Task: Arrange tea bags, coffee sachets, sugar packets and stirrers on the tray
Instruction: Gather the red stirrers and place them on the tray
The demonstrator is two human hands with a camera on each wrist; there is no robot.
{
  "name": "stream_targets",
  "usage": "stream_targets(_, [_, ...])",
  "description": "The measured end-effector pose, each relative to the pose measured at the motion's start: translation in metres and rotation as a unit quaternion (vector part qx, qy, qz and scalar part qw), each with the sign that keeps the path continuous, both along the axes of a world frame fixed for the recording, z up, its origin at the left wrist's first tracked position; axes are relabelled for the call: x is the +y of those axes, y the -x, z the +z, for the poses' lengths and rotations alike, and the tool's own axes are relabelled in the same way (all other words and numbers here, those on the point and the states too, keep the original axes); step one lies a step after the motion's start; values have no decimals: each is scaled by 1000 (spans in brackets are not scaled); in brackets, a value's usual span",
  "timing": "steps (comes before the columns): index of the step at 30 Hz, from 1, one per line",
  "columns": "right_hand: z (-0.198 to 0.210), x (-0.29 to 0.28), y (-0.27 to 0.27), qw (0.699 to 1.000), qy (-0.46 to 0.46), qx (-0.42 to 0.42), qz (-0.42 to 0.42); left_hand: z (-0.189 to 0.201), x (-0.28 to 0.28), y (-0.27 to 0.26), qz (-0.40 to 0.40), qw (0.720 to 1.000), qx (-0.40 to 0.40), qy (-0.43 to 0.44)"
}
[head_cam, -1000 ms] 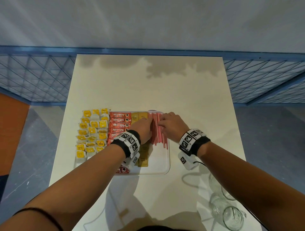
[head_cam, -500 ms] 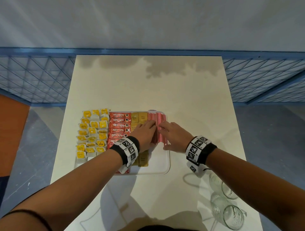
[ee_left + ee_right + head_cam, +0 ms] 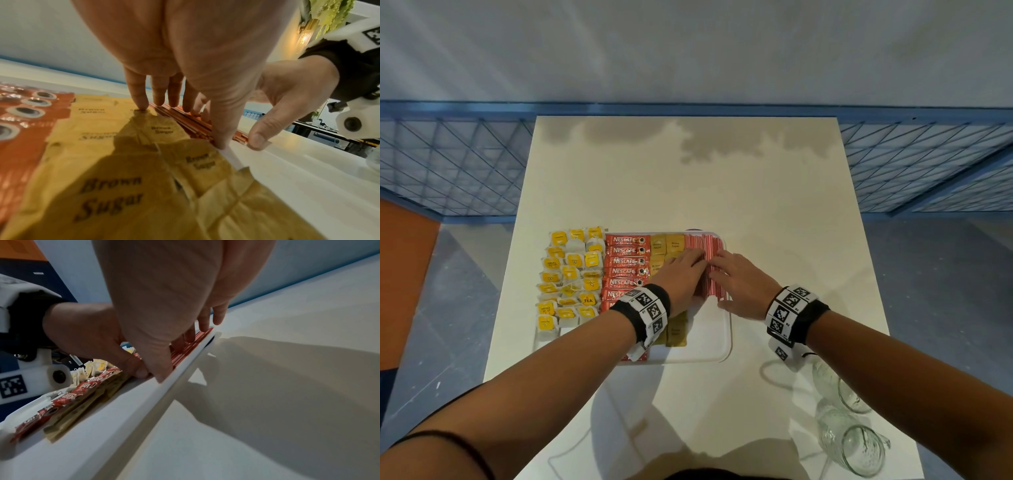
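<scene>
A white tray [image 3: 710, 346] holds yellow tea bags [image 3: 570, 277] at its left, then red coffee sachets [image 3: 625, 262], brown sugar packets [image 3: 667, 243] and red-and-white stirrers [image 3: 705, 245] along its right side. My left hand [image 3: 685, 272] lies flat with straight fingers over the sugar packets [image 3: 115, 186] and the stirrers [image 3: 185, 120]. My right hand [image 3: 738, 279] presses flat on the stirrers [image 3: 185, 350] from the right, its thumb at the tray rim [image 3: 123, 410]. The middle of the stirrer row is hidden under both hands.
Two clear glasses [image 3: 856, 442] lie on the white table [image 3: 705, 178] near its front right corner, with a thin cable by them. Blue wire fencing [image 3: 448, 164] runs behind and beside the table.
Both hands went from curled around the slanted stirrers to flat on them. The stirrers now lie straight along the tray's right side, and my right wrist has dropped lower and nearer.
</scene>
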State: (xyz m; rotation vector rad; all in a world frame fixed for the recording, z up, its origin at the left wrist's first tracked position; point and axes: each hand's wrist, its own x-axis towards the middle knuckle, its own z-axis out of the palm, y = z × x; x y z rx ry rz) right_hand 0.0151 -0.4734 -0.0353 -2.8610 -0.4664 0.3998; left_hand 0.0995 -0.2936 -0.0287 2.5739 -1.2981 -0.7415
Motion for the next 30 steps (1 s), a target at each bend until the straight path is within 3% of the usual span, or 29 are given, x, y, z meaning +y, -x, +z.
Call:
stream_targets(13, [-8, 0, -1, 995, -72, -62, -19, -7, -2, -2, 5, 1000, -20, 17])
stream_targets(30, [-15, -5, -1, 997, -48, -65, -5, -2, 5, -11, -18, 1000, -20, -6])
